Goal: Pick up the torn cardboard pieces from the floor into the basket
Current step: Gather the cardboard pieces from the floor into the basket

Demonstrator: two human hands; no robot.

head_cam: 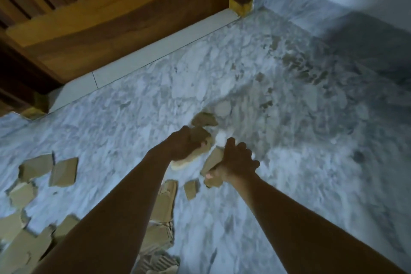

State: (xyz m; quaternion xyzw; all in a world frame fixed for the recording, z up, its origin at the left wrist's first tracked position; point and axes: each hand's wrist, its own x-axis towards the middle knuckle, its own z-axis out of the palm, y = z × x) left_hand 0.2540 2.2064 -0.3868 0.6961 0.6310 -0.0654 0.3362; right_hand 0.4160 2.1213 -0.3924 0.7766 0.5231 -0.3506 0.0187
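**Two hands, each with cardboard, over a marble floor**

The left hand (pixel 181 143) is curled tight around a small bunch of torn cardboard (pixel 199 137). A brown bit sticks out past the fingers, and a paler, ragged edge hangs out under the palm. The bunch lies longways from the wrist toward the door.

The right hand (pixel 236 161) holds one tan piece (pixel 213 159). The thumb presses on its near end and the fingers spread over the far side. The piece is long and thin. Its long side points away from the person, tipped a little to the right. Both hands are close together, low over the floor (pixel 289 162), which is grey and white like marble.

More torn bits lie on that floor:
- A brown scrap (pixel 204 119) sits just past the left hand.
- A small square bit (pixel 191 188) lies between the two arms.
- A long ribbed strip (pixel 163 202) runs partly under the left arm, with its wavy inside showing.
- A flat square piece (pixel 64 171) and a folded piece (pixel 36 165) lie side by side far to the left.
- A heap of big pieces (pixel 22 249) fills the lower left corner.

A wooden door (pixel 133 18) stands at the top, with a pale grey sill (pixel 166 51) along its bottom edge. The picture is blurry, so small marks on the cardboard cannot be made out.
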